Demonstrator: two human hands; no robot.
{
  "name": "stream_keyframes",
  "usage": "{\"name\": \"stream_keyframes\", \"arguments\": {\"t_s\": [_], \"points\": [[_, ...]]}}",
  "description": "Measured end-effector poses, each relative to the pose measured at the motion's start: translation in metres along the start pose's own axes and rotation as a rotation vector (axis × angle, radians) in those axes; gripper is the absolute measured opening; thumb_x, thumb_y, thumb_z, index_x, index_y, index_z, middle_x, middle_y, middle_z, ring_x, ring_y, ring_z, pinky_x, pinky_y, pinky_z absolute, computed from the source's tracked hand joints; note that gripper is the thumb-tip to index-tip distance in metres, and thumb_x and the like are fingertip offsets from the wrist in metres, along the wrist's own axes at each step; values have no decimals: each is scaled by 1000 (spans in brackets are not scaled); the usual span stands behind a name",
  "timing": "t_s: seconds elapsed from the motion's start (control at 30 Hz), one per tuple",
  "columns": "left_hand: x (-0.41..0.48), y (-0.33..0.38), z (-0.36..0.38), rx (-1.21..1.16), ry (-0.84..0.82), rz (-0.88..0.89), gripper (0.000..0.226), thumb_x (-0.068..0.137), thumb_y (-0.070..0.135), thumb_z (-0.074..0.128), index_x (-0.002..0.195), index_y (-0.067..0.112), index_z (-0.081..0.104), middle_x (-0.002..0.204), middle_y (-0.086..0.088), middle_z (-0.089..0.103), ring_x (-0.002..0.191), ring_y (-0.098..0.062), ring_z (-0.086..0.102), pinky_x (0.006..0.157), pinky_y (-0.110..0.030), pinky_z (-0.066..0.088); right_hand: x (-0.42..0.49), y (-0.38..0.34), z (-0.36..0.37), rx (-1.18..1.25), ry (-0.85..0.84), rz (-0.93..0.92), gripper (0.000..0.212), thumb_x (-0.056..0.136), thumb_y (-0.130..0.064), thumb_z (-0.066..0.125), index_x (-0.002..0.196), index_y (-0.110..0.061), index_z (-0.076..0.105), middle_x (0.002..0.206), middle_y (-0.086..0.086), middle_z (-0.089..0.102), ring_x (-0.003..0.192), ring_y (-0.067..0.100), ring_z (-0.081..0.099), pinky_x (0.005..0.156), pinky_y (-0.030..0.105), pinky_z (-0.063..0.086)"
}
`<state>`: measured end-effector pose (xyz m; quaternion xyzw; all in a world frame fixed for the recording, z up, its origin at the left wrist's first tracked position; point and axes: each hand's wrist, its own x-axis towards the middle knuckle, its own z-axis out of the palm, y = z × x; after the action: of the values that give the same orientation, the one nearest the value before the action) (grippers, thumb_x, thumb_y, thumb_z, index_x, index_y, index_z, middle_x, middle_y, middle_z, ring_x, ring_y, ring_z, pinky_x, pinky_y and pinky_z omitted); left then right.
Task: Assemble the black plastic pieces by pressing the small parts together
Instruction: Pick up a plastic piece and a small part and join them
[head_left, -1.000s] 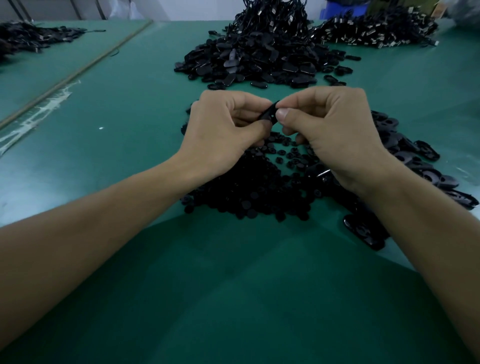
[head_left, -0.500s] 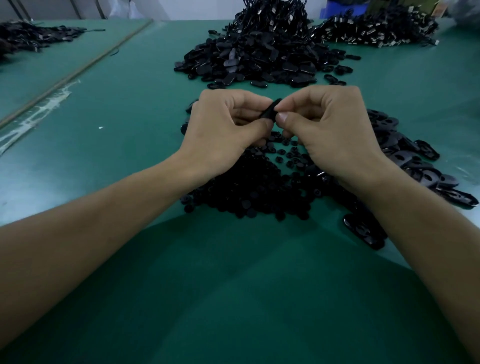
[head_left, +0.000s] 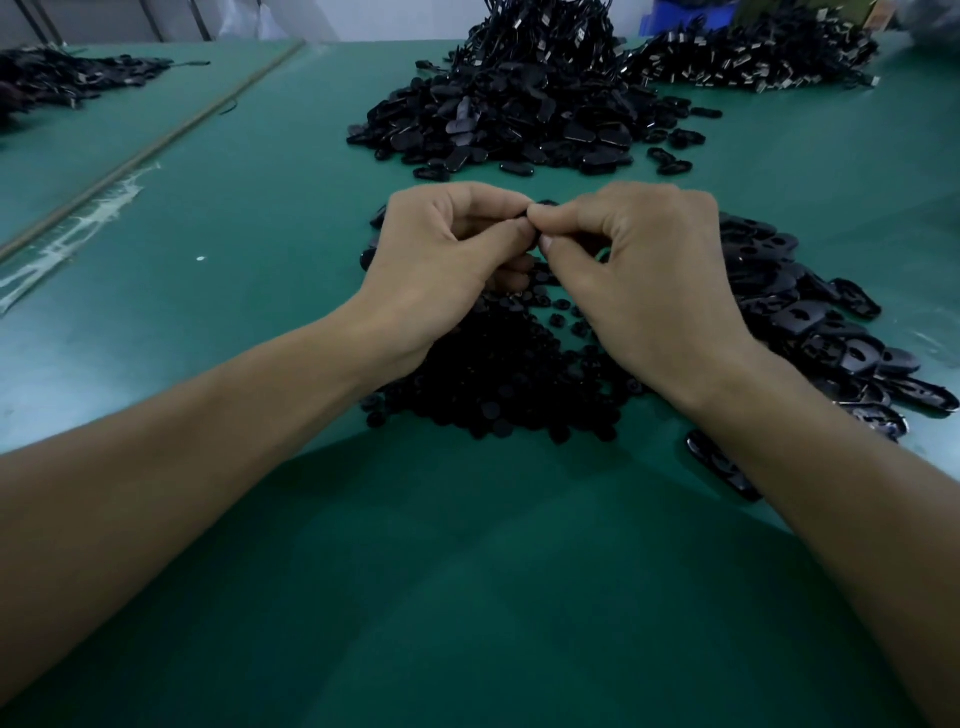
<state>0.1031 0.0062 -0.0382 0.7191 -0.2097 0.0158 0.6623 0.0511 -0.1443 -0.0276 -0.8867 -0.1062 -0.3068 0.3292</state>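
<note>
- Near you on the counter (head_left: 467, 597) lies a heap of small round parts (head_left: 498, 384).
- Just above it, your left hand (head_left: 441, 260) and right hand (head_left: 639, 270) meet. Each grip pinches the same black piece (head_left: 545, 203) between thumb and finger.
- It looks light, hard and a bit slippery. Hold its edges and press straight.
- Your fingers hide most of it, so you cannot tell which way it points.
- Far off sits a bigger heap (head_left: 509, 119).

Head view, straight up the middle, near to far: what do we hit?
green table → pile of small round parts → left hand and right hand pinching a black piece → heap of oval pieces → tall heap of corded parts
</note>
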Motion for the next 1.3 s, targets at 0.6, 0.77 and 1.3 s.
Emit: {"name": "stream_keyframes", "arguments": {"t_s": [0.6, 0.77, 1.3], "points": [[2, 2, -7, 132, -92, 25, 13, 89, 5, 73, 93, 18, 72, 69, 5, 72, 64, -4, 65, 62, -17, 52, 12, 25, -15, 469, -198, 289, 8, 88, -11, 76, 92, -17, 75, 75, 1, 76, 67, 10, 72, 59, 17, 53], [3, 1, -8, 121, -111, 20, 12, 88, 4, 74, 93, 15, 72, 69, 5, 73, 64, -4, 66, 61, -16, 52, 12, 27, -16, 497, -229, 299, 7, 86, -9, 77, 89, -15, 75, 72, 4, 75, 64, 10, 70, 59, 18, 53], [4, -2, -11, 119, -150, 34, 13, 86, 4, 77, 90, 16, 75, 78, -7, 77, 68, -15, 72, 67, -24, 58, 14, 23, -14, 291, -201, 280, 9, 78, -17, 76, 74, -23, 71, 62, -5, 71, 57, 7, 65, 60, 26, 53]]}}
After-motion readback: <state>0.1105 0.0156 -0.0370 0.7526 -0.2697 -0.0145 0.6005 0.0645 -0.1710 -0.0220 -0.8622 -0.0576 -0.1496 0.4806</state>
